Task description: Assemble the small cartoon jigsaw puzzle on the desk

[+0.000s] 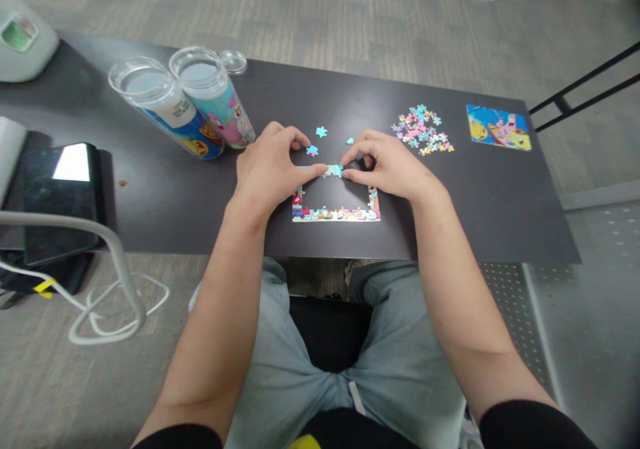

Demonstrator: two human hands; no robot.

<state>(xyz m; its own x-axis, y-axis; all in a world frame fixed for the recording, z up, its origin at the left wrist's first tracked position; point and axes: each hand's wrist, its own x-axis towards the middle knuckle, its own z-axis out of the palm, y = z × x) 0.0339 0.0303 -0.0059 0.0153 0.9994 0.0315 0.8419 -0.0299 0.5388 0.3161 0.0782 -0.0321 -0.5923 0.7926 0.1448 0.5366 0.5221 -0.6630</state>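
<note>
A puzzle frame of joined edge pieces lies on the dark table, its middle bare tabletop. At its top edge my right hand pinches a light-blue puzzle piece between thumb and index finger. My left hand rests at the frame's top left; its thumb touches the top strip beside that piece, with the index finger held apart. A loose blue and pink piece lies by the left fingertips. Farther back are two more loose blue pieces. My hands partly hide the frame's upper corners.
A heap of puzzle pieces lies right of my hands, with a cartoon picture card beyond it. Two clear-topped canisters and a clear lid stand back left. A black device and white cable are far left.
</note>
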